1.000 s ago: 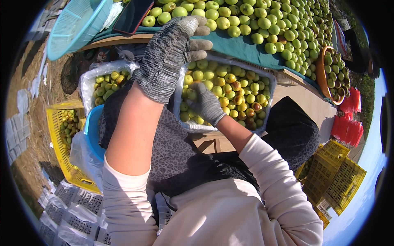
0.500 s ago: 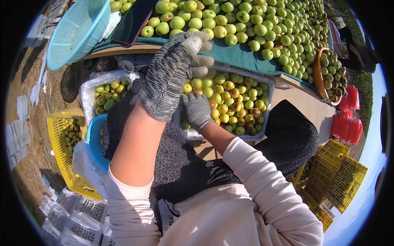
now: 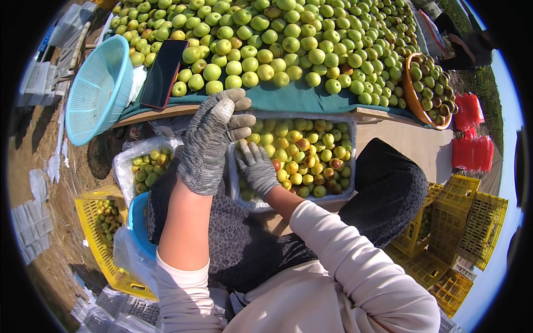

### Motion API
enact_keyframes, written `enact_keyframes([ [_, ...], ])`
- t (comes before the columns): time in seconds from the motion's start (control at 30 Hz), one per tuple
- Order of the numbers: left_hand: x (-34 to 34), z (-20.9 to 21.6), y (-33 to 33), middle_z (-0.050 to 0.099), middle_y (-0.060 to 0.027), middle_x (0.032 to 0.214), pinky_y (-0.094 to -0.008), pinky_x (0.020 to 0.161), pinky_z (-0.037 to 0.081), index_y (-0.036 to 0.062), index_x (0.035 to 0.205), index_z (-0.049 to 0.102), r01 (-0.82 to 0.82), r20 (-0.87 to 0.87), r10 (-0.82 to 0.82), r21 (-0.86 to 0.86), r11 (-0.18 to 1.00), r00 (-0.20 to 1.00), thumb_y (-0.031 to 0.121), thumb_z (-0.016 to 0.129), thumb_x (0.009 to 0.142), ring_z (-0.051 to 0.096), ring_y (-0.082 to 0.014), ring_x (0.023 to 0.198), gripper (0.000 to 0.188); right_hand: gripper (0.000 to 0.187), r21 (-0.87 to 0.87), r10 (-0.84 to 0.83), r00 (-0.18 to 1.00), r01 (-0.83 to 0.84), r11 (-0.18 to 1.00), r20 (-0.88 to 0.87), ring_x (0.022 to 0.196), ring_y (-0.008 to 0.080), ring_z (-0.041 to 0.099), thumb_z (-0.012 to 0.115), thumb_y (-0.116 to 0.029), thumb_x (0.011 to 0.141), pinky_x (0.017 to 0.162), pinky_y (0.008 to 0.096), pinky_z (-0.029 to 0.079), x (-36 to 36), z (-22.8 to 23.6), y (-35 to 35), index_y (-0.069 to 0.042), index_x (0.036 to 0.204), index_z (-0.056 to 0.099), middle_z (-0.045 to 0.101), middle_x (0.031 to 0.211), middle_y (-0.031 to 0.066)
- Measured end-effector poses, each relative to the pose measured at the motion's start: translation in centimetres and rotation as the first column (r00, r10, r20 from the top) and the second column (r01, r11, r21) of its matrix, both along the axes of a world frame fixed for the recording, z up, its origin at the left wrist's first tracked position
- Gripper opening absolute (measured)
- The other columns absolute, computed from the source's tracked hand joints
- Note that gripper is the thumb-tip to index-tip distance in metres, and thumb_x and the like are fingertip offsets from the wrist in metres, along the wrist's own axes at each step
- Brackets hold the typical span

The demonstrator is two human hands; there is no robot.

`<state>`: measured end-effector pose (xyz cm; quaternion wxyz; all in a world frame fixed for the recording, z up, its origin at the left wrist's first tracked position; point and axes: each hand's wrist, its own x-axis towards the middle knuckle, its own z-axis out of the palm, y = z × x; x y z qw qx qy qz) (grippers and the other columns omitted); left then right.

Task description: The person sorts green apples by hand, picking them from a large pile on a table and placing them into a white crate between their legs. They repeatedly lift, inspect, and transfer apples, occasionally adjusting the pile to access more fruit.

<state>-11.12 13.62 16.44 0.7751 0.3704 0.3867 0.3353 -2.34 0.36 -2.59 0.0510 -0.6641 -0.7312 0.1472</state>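
My left hand (image 3: 214, 145), in a grey knit glove, hovers by the left rim of a crate (image 3: 351, 166) lined with clear plastic. Its fingers point right, stretched out with gaps between them, and no fruit shows in them. Part of the palm is hidden. Inside the crate, my right hand (image 3: 256, 171), also gloved in grey, lies flat with spread fingers on green and brown-blotched jujubes (image 3: 311, 149). Beyond both hands, a large heap of green jujubes (image 3: 288, 39) covers a table with a teal cloth (image 3: 277, 95).
A phone (image 3: 165, 72) and a light-blue basket (image 3: 100, 91) sit at the table's left. An orange basket (image 3: 413, 97) of fruit is at the right. Beside my legs are another lined box (image 3: 125, 172), a blue basin (image 3: 136, 225) and yellow crates (image 3: 100, 261). More yellow crates (image 3: 455, 216) stand right.
The view has shifted, so the scene sits lower in the picture. My left hand has drawn back slightly toward me and left. The right hand still rests on the jujubes, its fingers more spread.
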Motion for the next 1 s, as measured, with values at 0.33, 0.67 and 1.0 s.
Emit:
enact_keyframes([
  [0.33,1.9,0.3,1.1,0.063,-0.0135,0.109,-0.0292,0.067,0.059,-0.0001,0.121,0.054,-0.012,-0.009,0.011,-0.132,0.991,1.0,0.027,0.051,0.096,0.068,-0.0193,0.084,0.037,0.057,0.145,-0.026,0.947,0.076,0.986,-0.321,0.126,0.0395,0.042,0.068,-0.022,0.077,0.104,0.0493,0.038,4.4,7.8,0.3,-0.011,0.13,0.05,0.042,0.138,0.0184],
  [0.67,10.2,-0.1,4.1,0.065,-0.0115,0.098,-0.0311,0.062,0.059,0.0003,0.116,0.055,-0.141,0.039,0.146,-0.095,0.985,0.989,0.018,0.052,0.094,0.068,-0.0192,0.075,0.029,0.043,0.52,-0.222,0.962,0.272,0.81,-0.157,0.115,0.0394,0.05,0.063,-0.01,0.076,0.1,0.0485,0.041,22.7,16.1,9.6,-0.009,0.119,0.056,0.053,0.124,0.0183],
  [1.0,12.0,-2.2,6.5,0.066,-0.0127,0.1,-0.0326,0.064,0.061,0.0013,0.114,0.057,-0.079,0.19,0.132,-0.262,0.962,0.973,0.02,0.055,0.095,0.068,-0.0215,0.077,0.027,0.032,0.505,-0.132,0.947,-0.036,0.862,0.293,0.109,0.0304,0.057,0.054,-0.018,0.087,0.093,0.0441,0.043,24.0,13.9,17.6,-0.018,0.118,0.062,0.057,0.118,0.0139],
])
